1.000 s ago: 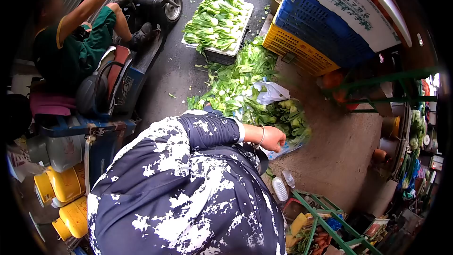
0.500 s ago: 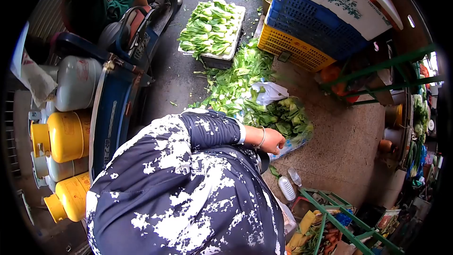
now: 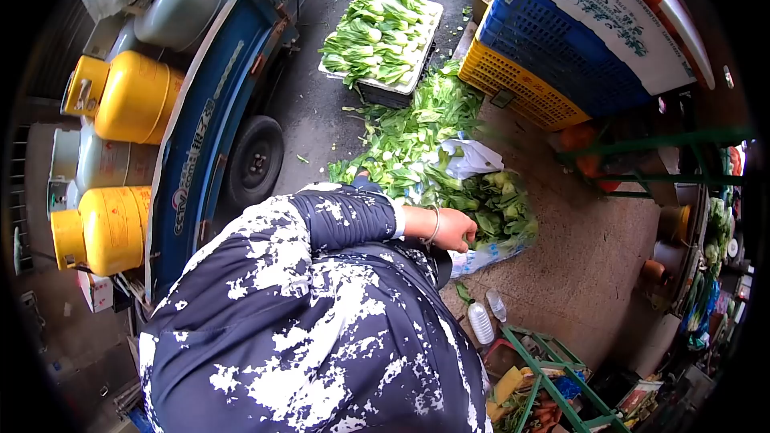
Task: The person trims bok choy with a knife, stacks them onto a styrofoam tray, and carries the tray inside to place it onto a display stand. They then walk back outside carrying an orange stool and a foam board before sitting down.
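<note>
Left hand [image 3: 453, 229] beside the leafy greens [image 3: 504, 202], the nearer hand; the right is out of sight.
Fingers curled, any grip impossible to tell; the greens lie just past them, ahead and rightward, and loose leaves [image 3: 437, 112] trail away toward stacked bok choy [image 3: 378, 36].

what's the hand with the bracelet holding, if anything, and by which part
It can't be told: the left hand is curled beside the dark leafy greens, and anything inside its grasp is hidden.

Floor [image 3: 581, 261] open right of leafy pile [image 3: 441, 116]; bottles [image 3: 480, 323], green rack [image 3: 548, 379] obstruct near side.
</note>
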The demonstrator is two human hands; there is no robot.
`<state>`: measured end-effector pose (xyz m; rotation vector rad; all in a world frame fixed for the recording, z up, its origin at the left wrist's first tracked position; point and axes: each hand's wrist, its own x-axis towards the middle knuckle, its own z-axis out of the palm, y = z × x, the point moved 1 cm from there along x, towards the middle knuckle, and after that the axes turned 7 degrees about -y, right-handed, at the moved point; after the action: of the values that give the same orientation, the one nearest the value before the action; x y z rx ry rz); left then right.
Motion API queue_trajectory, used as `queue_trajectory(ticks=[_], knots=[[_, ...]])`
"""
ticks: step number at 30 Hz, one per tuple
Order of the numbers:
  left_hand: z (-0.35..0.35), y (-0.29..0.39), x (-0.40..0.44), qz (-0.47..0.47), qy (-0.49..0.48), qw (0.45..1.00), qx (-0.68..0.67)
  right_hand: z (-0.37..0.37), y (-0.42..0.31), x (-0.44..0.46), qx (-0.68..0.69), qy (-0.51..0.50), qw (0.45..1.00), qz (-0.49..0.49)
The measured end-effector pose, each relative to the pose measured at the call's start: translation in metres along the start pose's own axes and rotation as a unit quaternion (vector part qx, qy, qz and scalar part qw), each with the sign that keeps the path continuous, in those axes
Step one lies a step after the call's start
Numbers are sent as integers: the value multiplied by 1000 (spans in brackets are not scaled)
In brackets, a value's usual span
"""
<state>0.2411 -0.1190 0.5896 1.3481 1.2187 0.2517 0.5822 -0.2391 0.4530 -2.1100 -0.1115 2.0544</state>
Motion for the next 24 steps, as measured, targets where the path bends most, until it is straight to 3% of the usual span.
queue_trajectory(ticks=[2,4,5,6,7,14,15,17,24], knots=[[-4,1,0,-13,0,1000,10,-20,-6,28,22,-16,1000,13],[-11,-17,-4,-12,9,1000,-1,-51,-1,111,4,-56,997,46],[-17,-32,-9,-8,17,1000,-9,-15,-9,93,-10,-95,992,77],[-22,-49,-15,-5,25,1000,-17,16,-20,68,-28,25,999,6],[-27,-63,-20,-2,26,999,-20,28,-19,70,-32,28,999,4],[-49,-71,-28,-8,55,997,-58,55,-53,51,-79,-9,997,-16],[-52,-73,-27,-8,58,996,-64,52,-51,44,-171,-73,976,-116],[-55,-73,-27,-9,67,996,-64,58,-61,51,-114,7,994,3],[-66,-73,-32,-10,81,993,-80,60,-53,70,-136,43,989,23]])
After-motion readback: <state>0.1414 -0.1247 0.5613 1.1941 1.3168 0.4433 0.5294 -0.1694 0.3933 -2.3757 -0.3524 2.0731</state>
